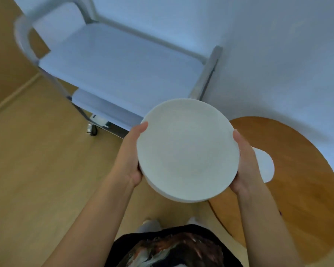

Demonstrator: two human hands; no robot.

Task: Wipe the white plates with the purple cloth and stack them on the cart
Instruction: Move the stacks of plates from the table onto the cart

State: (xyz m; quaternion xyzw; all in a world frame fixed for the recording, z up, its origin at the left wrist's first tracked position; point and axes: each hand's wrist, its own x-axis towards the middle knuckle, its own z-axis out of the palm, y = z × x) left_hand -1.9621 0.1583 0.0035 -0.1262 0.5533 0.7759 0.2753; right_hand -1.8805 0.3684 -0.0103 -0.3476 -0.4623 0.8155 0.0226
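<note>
Both hands, left hand (130,157) and right hand (244,162), grip the white plates (187,151) by opposite rims, held near the cart (121,68). Bare-edged hold could slip; plates might slide apart.

The plates (187,151) are plain white with a faintly speckled face, and the cart (120,68) has pale bluish-white shelves on a silver-grey frame. The round surface (301,170) is warm orange-brown wood against a lighter tan wooden floor (37,160). The person's top (174,249) is black with a mottled brown, rust and white print.
</note>
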